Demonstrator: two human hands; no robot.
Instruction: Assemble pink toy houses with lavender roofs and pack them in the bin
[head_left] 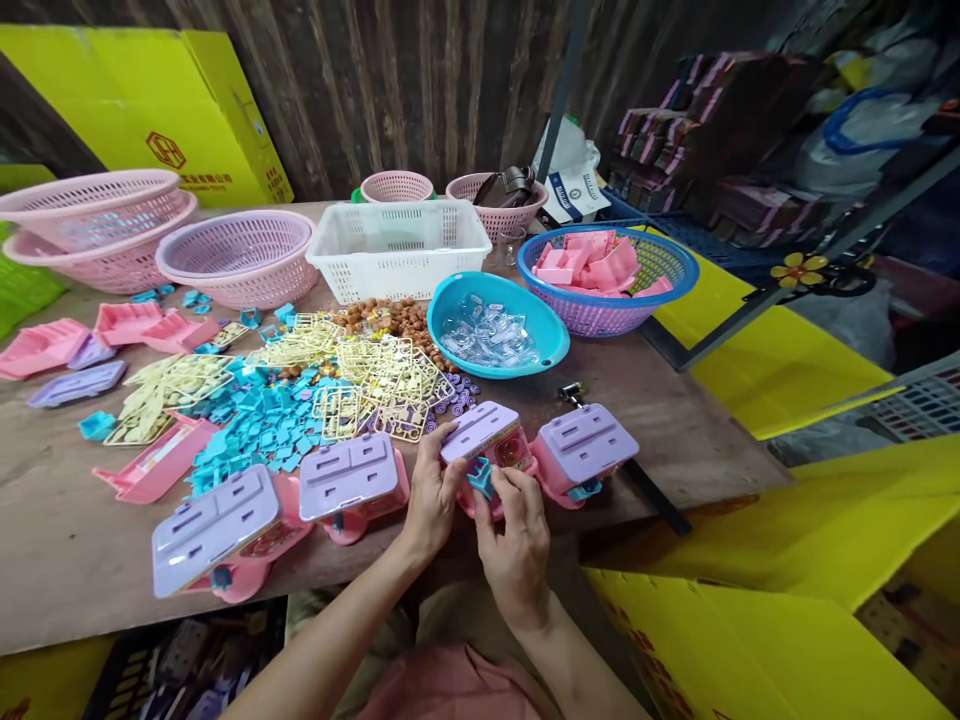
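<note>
My left hand [433, 500] is closed on the left side of a pink plastic toy with a lilac top [480, 430]. My right hand [517, 540] pinches a small turquoise plastic part [480, 477] against the toy's front; whether it is seated there I cannot tell. Two similar toys [352, 478] stand to the left, one close to the table's front edge. Another such toy [585, 445] stands just right of my hands, with a turquoise part low on its front.
Behind my hands lie loose turquoise parts [262, 410], cream sprue frames [390, 375] and brown pieces [405, 322]. A turquoise bowl [499, 368] holds clear parts. A blue-rimmed basket [607, 315] holds pink parts. Yellow cartons [735, 640] stand at the right.
</note>
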